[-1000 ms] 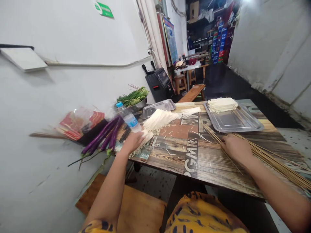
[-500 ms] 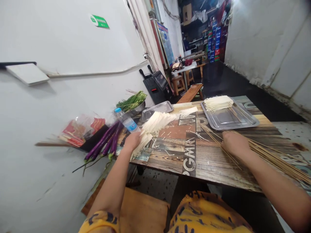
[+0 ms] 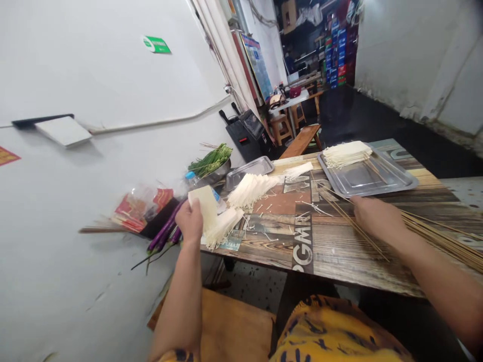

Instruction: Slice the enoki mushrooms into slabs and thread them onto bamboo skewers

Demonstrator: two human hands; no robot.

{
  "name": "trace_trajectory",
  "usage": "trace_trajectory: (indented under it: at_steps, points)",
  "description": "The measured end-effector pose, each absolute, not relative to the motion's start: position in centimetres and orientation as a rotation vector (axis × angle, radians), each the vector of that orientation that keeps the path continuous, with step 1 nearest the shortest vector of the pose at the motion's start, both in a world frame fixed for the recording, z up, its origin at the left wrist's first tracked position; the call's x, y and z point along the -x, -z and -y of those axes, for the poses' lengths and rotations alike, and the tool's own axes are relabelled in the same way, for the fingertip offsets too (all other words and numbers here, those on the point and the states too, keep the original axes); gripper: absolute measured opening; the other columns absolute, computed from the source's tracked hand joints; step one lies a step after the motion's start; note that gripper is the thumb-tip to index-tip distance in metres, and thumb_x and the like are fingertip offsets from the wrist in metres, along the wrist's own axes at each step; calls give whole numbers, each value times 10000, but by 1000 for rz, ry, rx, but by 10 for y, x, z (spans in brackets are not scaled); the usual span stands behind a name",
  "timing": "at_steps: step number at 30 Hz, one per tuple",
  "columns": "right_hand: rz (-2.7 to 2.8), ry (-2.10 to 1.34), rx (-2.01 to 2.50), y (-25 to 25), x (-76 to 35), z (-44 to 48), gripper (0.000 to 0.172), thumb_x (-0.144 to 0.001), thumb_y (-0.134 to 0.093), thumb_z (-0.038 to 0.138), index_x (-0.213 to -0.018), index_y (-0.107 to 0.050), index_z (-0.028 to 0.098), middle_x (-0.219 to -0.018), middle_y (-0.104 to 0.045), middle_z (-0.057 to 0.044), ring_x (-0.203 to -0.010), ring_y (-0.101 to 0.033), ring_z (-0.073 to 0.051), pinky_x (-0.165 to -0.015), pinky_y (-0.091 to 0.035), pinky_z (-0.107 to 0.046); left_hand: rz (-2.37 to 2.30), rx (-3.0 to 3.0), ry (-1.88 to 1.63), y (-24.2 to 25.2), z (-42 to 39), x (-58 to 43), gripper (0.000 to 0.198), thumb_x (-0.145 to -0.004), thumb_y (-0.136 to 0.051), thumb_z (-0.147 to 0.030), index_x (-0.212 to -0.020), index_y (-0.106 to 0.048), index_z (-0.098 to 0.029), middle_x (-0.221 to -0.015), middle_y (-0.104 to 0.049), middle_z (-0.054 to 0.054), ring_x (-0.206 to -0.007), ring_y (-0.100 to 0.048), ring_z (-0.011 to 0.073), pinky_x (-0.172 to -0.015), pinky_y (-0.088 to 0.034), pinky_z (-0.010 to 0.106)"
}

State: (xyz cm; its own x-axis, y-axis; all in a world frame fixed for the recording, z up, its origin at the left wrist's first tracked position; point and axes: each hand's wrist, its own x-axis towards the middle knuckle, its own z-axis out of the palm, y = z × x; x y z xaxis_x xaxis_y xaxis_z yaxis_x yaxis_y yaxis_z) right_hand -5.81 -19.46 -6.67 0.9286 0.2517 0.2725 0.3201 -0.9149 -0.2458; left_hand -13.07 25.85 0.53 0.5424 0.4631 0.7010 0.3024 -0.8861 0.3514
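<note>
My left hand (image 3: 189, 219) is raised over the left end of the table, its fingers closed on a flat slab of enoki mushrooms (image 3: 206, 203). Just below it lies another enoki bunch (image 3: 222, 227), and beyond that a row of pale enoki pieces (image 3: 251, 188) overlaps. At the right, my right hand (image 3: 377, 217) is low over the table with its fingers pinched together at a thin bamboo skewer (image 3: 341, 197). More bamboo skewers (image 3: 441, 236) fan out under and behind that wrist. The right fingertips are partly hidden by the hand itself.
A clear tray (image 3: 392, 181) holds stacked enoki at the back right; another tray (image 3: 245, 170) is at the back left. A water bottle (image 3: 190, 177), eggplants (image 3: 162, 236), a bowl (image 3: 221, 174) of greens and plastic packaging (image 3: 139, 201) crowd the wall side. Enoki scraps litter the tabletop.
My left hand has lifted a flat slab of enoki up and to the left from the pile. My right hand stays among the skewers, shifted slightly. The view has turned a little.
</note>
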Motion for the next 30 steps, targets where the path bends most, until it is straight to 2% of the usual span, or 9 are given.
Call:
trace_trajectory:
  at_steps: [6, 10, 13, 15, 17, 20, 23, 27, 30]
  points:
    - [413, 115, 3004, 41, 91, 179, 286, -920, -375, 224, -1061, -611, 145, -785, -700, -133, -701, -656, -242, -561, -344, -273, -290, -2696, -1195, 41, -152, 124, 353, -902, -411, -340, -1053, -663, -144, -849, -707, 79, -758, -640, 193, -698, -454, 267]
    - [523, 151, 2873, 45, 124, 181, 344, -921, -381, 250, -1192, -582, 185, -788, -714, -87, -689, -661, -219, -568, -372, -266, 183, -2896, -876, 83, -79, 124, 330, -927, -382, -250, -1160, -599, -162, -973, -703, 99, -865, -651, 193, -785, -470, 288]
    - [529, 174, 2776, 61, 154, 189, 374, -921, -387, 251, -1242, -570, 197, -748, -717, -64, -635, -658, -209, -556, -406, -267, 508, -3016, -535, 88, -50, 132, 316, -900, -473, -347, -1132, -602, -175, -1081, -672, 116, -1015, -613, 242, -912, -444, 386]
    - [561, 210, 2659, 76, 173, 194, 368, -925, -383, 239, -1222, -592, 179, -794, -727, -72, -649, -667, -197, -584, -449, -270, 613, -3034, -444, 81, -49, 136, 376, -871, -517, -435, -1137, -601, -183, -1163, -640, 122, -1101, -573, 263, -1021, -362, 460]
    - [613, 230, 2517, 90, 191, 198, 362, -928, -378, 216, -1203, -608, 161, -884, -732, -85, -703, -679, -180, -638, -490, -266, 577, -3028, -500, 71, -58, 137, 371, -890, -482, -429, -1142, -604, -185, -1206, -623, 112, -1135, -555, 246, -1087, -284, 463]
    - [676, 222, 2408, 106, 211, 200, 370, -923, -373, 182, -1205, -608, 136, -904, -734, -90, -704, -684, -162, -673, -526, -262, 286, -3086, -591, 62, -77, 135, 336, -921, -397, -344, -972, -677, -164, -1129, -658, 119, -1084, -583, 241, -1071, -308, 440]
    - [712, 233, 2409, 112, 220, 199, 388, -909, -378, 159, -1227, -599, 137, -867, -736, -84, -672, -681, -158, -657, -539, -257, -24, -3177, -597, 59, -85, 132, 341, -902, -398, -298, -829, -695, -147, -1125, -656, 150, -1073, -588, 283, -1052, -308, 487]
    - [735, 234, 2432, 111, 221, 199, 409, -888, -398, 137, -1241, -598, 189, -800, -735, -53, -642, -672, -140, -611, -526, -218, -75, -3186, -677, 66, -75, 125, 372, -895, -399, -265, -1149, -604, -87, -1318, -534, 186, -1232, -477, 307, -1075, -271, 492]
    - [747, 232, 2456, 110, 221, 200, 418, -875, -417, 131, -1245, -597, 201, -746, -727, -39, -607, -658, -129, -580, -513, -199, 143, -3161, -482, 81, -62, 117, 450, -925, -349, -300, -1281, -503, -71, -1360, -505, 170, -1280, -436, 277, -1098, -261, 456]
